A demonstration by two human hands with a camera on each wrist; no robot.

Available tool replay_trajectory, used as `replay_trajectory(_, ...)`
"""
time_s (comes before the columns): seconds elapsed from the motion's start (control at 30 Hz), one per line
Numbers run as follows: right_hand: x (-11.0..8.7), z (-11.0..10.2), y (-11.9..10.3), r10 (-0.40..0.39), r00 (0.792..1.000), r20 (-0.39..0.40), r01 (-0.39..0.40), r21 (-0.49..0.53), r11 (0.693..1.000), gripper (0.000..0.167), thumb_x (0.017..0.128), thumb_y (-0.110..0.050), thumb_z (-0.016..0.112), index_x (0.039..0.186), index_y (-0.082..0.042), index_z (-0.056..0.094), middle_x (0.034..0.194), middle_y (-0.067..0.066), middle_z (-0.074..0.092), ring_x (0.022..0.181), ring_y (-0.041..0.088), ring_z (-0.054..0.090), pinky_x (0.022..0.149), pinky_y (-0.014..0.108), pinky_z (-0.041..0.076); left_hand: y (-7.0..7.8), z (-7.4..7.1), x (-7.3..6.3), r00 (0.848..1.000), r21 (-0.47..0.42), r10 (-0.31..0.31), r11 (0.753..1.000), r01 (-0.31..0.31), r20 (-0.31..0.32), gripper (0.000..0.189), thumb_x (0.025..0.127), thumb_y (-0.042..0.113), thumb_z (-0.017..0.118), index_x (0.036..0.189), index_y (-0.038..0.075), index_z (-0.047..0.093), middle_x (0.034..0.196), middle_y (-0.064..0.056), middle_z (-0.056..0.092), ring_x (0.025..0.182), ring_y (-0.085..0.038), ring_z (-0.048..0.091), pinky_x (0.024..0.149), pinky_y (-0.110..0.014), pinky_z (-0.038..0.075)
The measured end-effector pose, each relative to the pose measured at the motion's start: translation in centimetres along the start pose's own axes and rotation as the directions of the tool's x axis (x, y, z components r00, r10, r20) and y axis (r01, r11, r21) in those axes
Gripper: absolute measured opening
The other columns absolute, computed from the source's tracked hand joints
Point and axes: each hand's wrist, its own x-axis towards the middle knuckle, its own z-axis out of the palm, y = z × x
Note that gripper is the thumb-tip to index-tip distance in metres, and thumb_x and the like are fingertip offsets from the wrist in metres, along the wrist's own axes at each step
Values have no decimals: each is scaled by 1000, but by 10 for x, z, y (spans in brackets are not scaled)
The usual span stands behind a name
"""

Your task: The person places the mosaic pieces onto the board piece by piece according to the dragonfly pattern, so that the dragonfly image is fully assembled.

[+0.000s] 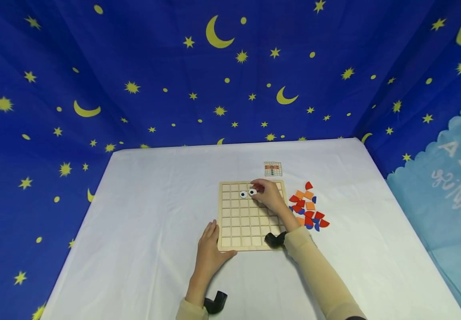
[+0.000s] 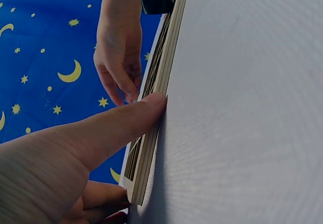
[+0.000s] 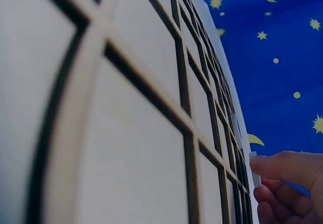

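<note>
The right hand (image 1: 268, 195) is pinching one toy eye (image 1: 252, 192) over the wooden board (image 1: 236, 221), beside another eye (image 1: 243, 194), while the left hand (image 1: 209, 249) is touching the board's corner, fingers straight, and a slip could be knocking both eyes crooked.

Two hands (image 1: 209, 250), two eye discs (image 1: 243, 194), one gridded board (image 1: 236, 231), one printed card (image 1: 272, 169) and two black mounts (image 1: 216, 303) are seen at lower center; four orange pieces (image 1: 310, 206) are counted right of center, where overlapping red pieces (image 1: 324, 223) and blue pieces (image 1: 317, 227) cannot be tallied.
</note>
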Motion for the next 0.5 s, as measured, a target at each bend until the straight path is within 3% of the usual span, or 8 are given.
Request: replay_trajectory(0.5,-2,2,1,-28,999,28,29,-37,999,40,81,0,70,119,5,60,105,21,66,96,32,63,86,44,53,1,0,0,1000,-5,-2,1000,2,3,94,61,22,88,137,-11,42,147,-28,38,140,-40,31,111,-59,28)
